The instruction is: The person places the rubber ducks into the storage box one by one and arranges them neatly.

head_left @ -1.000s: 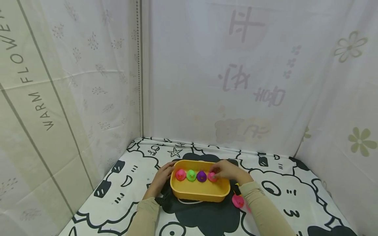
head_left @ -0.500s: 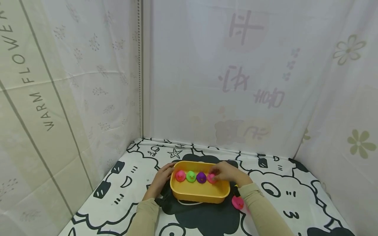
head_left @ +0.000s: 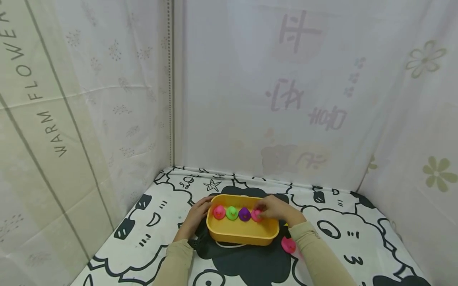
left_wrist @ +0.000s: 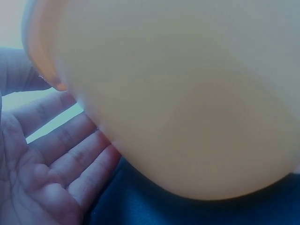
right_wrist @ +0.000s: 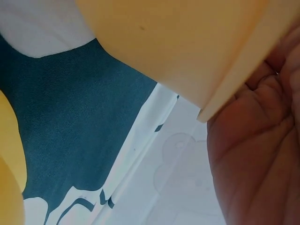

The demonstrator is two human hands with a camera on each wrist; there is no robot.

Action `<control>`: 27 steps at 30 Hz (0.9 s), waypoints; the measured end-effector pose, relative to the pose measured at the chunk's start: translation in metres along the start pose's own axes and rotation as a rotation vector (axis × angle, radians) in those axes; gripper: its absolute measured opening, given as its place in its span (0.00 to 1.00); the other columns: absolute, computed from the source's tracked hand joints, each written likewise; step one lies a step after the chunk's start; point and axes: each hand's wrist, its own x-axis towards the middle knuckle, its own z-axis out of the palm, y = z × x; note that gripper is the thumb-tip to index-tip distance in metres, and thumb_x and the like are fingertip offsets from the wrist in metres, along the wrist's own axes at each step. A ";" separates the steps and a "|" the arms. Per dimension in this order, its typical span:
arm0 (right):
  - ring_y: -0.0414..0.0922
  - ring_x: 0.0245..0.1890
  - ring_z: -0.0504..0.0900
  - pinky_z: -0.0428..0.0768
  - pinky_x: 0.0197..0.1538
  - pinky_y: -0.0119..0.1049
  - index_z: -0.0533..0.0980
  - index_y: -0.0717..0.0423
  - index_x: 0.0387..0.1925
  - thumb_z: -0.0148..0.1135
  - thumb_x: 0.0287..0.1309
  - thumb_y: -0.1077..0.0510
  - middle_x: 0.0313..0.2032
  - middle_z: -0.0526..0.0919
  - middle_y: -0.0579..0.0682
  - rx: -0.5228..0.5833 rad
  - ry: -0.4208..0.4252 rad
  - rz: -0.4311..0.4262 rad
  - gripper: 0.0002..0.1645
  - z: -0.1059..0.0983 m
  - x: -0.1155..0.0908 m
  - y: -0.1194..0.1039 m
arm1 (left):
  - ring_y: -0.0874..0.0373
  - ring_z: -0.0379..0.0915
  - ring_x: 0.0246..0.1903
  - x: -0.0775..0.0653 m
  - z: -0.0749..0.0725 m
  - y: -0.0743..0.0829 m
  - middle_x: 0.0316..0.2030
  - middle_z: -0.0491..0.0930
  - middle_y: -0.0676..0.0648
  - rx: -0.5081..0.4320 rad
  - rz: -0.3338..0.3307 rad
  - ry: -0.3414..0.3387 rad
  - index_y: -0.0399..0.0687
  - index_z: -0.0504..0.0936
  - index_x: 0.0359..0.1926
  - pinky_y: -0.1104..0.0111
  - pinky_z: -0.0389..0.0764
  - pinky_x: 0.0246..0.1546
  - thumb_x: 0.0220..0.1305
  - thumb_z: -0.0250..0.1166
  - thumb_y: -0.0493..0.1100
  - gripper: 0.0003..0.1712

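A yellow plastic bin (head_left: 243, 237) stands on the patterned cloth. Inside, along its far side, a pink rubber duck (head_left: 219, 212), a green rubber duck (head_left: 232, 213) and a purple rubber duck (head_left: 244, 214) sit in a row. At the right end of that row is another pink duck (head_left: 256, 215), pinched by the fingers of my right hand (head_left: 273, 207), which reaches over the rim. My left hand (head_left: 198, 212) rests against the bin's left end; its fingers (left_wrist: 70, 136) lie fairly straight on the outer wall. The right wrist view hides my right fingertips behind the bin wall.
Outside the bin, near my right sleeve, lies a further pink duck (head_left: 288, 245), with a small yellow thing (head_left: 286, 225) partly hidden by the wrist. Light curtains (head_left: 250, 99) enclose the cloth-covered surface (head_left: 343, 238) at the back and sides.
Both hands and the row of ducks stay practically in place. My right forearm shifts very slightly, covering more of the things beside the bin.
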 end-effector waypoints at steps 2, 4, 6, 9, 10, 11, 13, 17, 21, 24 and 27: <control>0.40 0.40 0.82 0.83 0.47 0.36 0.84 0.54 0.47 0.70 0.60 0.59 0.41 0.85 0.43 0.001 0.005 -0.011 0.13 0.000 0.000 -0.001 | 0.50 0.74 0.60 -0.001 -0.001 0.000 0.63 0.76 0.45 0.001 -0.004 0.001 0.53 0.79 0.64 0.54 0.71 0.66 0.71 0.60 0.57 0.26; 0.41 0.42 0.82 0.83 0.48 0.37 0.84 0.56 0.48 0.69 0.61 0.57 0.42 0.86 0.44 -0.002 0.017 -0.022 0.14 0.001 -0.001 -0.001 | 0.50 0.74 0.60 -0.002 -0.002 -0.001 0.63 0.76 0.46 0.006 -0.005 -0.005 0.54 0.79 0.64 0.54 0.71 0.66 0.71 0.59 0.57 0.25; 0.42 0.42 0.82 0.83 0.48 0.39 0.83 0.58 0.50 0.68 0.63 0.56 0.43 0.86 0.46 -0.003 0.040 -0.043 0.16 -0.001 -0.002 -0.002 | 0.50 0.74 0.60 -0.001 -0.002 0.000 0.63 0.76 0.45 0.008 -0.003 -0.009 0.53 0.79 0.64 0.54 0.71 0.65 0.71 0.59 0.57 0.26; 0.42 0.43 0.82 0.83 0.48 0.40 0.83 0.59 0.51 0.66 0.64 0.55 0.45 0.86 0.47 0.007 0.074 -0.061 0.16 -0.005 -0.004 -0.004 | 0.49 0.74 0.60 0.000 -0.002 0.000 0.63 0.75 0.45 0.013 0.000 -0.009 0.53 0.78 0.65 0.54 0.72 0.65 0.72 0.58 0.56 0.26; 0.43 0.43 0.82 0.83 0.48 0.40 0.83 0.59 0.51 0.65 0.65 0.55 0.45 0.86 0.47 0.014 0.084 -0.065 0.16 -0.006 -0.005 -0.004 | 0.49 0.74 0.61 0.000 -0.002 0.001 0.64 0.75 0.44 0.011 0.003 -0.008 0.52 0.78 0.65 0.54 0.71 0.65 0.72 0.58 0.56 0.26; 0.43 0.43 0.82 0.83 0.48 0.40 0.83 0.59 0.51 0.65 0.65 0.55 0.45 0.86 0.47 0.021 0.095 -0.068 0.16 -0.008 -0.005 -0.005 | 0.49 0.73 0.61 0.001 -0.002 0.001 0.64 0.75 0.44 0.009 0.008 -0.007 0.51 0.77 0.65 0.54 0.71 0.66 0.72 0.58 0.56 0.26; 0.43 0.44 0.82 0.84 0.49 0.40 0.83 0.58 0.51 0.64 0.66 0.54 0.45 0.86 0.46 0.042 0.103 -0.061 0.16 -0.010 -0.006 -0.007 | 0.49 0.73 0.61 0.001 -0.002 0.002 0.64 0.74 0.43 0.008 0.006 -0.006 0.51 0.77 0.66 0.55 0.71 0.66 0.72 0.58 0.56 0.26; 0.42 0.47 0.83 0.83 0.52 0.40 0.83 0.56 0.53 0.63 0.68 0.50 0.47 0.86 0.43 0.077 0.096 -0.033 0.18 -0.011 -0.009 -0.010 | 0.50 0.74 0.60 0.000 -0.002 0.001 0.63 0.75 0.44 0.011 -0.008 -0.005 0.52 0.78 0.65 0.55 0.72 0.65 0.72 0.58 0.57 0.26; 0.43 0.49 0.83 0.83 0.54 0.43 0.82 0.55 0.53 0.62 0.68 0.47 0.47 0.86 0.43 0.096 0.114 -0.020 0.20 -0.011 -0.013 -0.011 | 0.50 0.74 0.60 -0.001 -0.001 0.001 0.63 0.76 0.45 0.016 -0.010 -0.011 0.53 0.78 0.64 0.55 0.72 0.65 0.71 0.59 0.58 0.26; 0.45 0.50 0.83 0.82 0.55 0.45 0.83 0.55 0.52 0.63 0.67 0.47 0.47 0.86 0.43 0.102 0.139 -0.021 0.20 -0.011 -0.017 -0.011 | 0.50 0.74 0.60 0.000 0.000 0.002 0.63 0.75 0.45 0.014 -0.002 -0.013 0.53 0.78 0.65 0.54 0.71 0.66 0.71 0.59 0.58 0.27; 0.44 0.50 0.83 0.82 0.55 0.47 0.83 0.54 0.52 0.63 0.67 0.47 0.47 0.86 0.41 0.100 0.154 -0.018 0.19 -0.011 -0.020 -0.009 | 0.50 0.74 0.60 0.001 0.001 0.002 0.63 0.75 0.44 0.011 -0.004 -0.009 0.52 0.78 0.64 0.54 0.71 0.66 0.71 0.59 0.57 0.26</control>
